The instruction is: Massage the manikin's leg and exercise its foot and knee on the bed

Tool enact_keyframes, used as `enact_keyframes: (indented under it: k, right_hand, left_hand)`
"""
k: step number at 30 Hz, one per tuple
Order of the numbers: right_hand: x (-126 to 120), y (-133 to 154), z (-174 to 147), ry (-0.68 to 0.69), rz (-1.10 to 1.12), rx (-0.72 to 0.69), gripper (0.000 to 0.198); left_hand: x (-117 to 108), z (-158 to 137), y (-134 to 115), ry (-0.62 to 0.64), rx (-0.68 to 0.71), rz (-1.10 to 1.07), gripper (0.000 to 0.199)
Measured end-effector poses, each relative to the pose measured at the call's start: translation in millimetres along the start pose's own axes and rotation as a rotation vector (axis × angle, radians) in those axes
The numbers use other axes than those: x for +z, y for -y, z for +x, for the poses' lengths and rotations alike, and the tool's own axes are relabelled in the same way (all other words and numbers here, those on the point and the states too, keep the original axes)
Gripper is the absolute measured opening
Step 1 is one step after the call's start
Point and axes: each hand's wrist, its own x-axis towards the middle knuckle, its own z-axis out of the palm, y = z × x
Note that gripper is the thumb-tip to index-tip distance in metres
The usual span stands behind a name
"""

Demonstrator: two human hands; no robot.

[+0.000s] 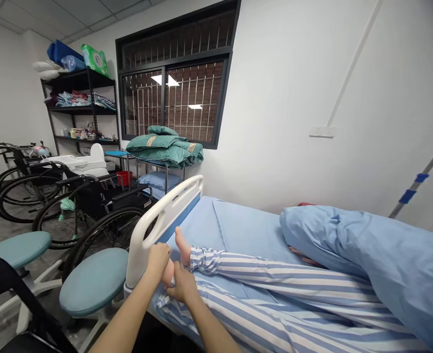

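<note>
A figure in blue-and-white striped trousers (275,274) lies on the bed; whether it is a person or a manikin I cannot tell. My left hand (158,257) is closed around the toe end of the nearer foot (168,273). Lower down, at the ankle and heel of that same foot, my right hand (182,282) has its fingers wrapped round. The farther foot (182,246) rests on the sheet with its toes up, just beyond my hands. A light blue quilt (367,240) covers the upper part of the figure.
The white bed end board (143,235) stands close to my left hand. Round stools (95,279) and wheelchairs (117,215) crowd the left side. Green folded bedding (165,147) lies on a stand under the window. A black shelf (80,110) holds supplies farther back.
</note>
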Motion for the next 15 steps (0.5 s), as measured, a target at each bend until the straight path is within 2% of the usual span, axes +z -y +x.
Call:
enact_keyframes:
  k: [6,11,15]
  right_hand:
    - [-2.5,2.9,-2.4,-0.012,-0.055,-0.024,0.055]
    - [-5.6,6.5,-5.9,-0.022,-0.103,-0.025,0.056]
    - [-5.6,9.1,-5.7,0.002,-0.121,-0.01,0.06]
  left_hand:
    - [0.7,18.8,-3.8,0.107,0.014,0.061,0.028]
    - [-1.9,34.3,-2.2,0.201,0.022,0.07,0.019]
    - [-0.8,35.9,2.9,0.193,0.049,0.035,0.021]
